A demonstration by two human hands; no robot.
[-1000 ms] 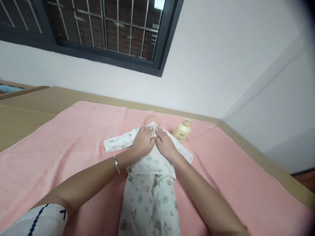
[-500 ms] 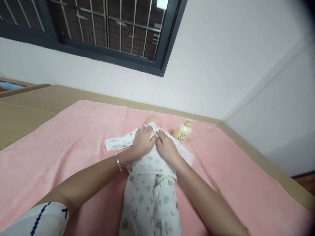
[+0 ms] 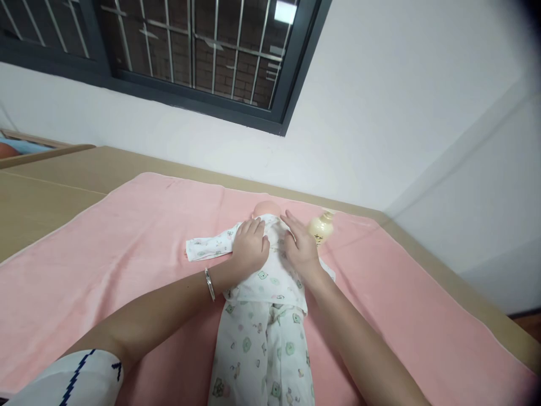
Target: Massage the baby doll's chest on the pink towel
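A baby doll [image 3: 274,285] lies stretched out on the pink blanket [image 3: 143,225], dressed in a white top and trousers with small green prints. Its bald head [image 3: 267,209] points towards the wall, and one sleeve reaches out to the left. My left hand [image 3: 250,243] rests flat on the left of the doll's upper body, fingers stretched towards its shoulder. At the doll's right shoulder is my right hand [image 3: 302,249], turned on edge with its fingers extended; whether it touches the cloth I cannot tell. It partly hides the right sleeve.
Just beyond my right hand stands a pale yellow pump bottle [image 3: 322,226], its lower part covered. The blanket lies on a tan surface [image 3: 59,197] that meets the white wall [image 3: 363,113]. Above is a dark-framed window [image 3: 203,101] with metal bars.
My right hand has lifted from the doll's upper body and moved right, away from my left hand, now covering part of the bottle. My left hand stays on the doll.
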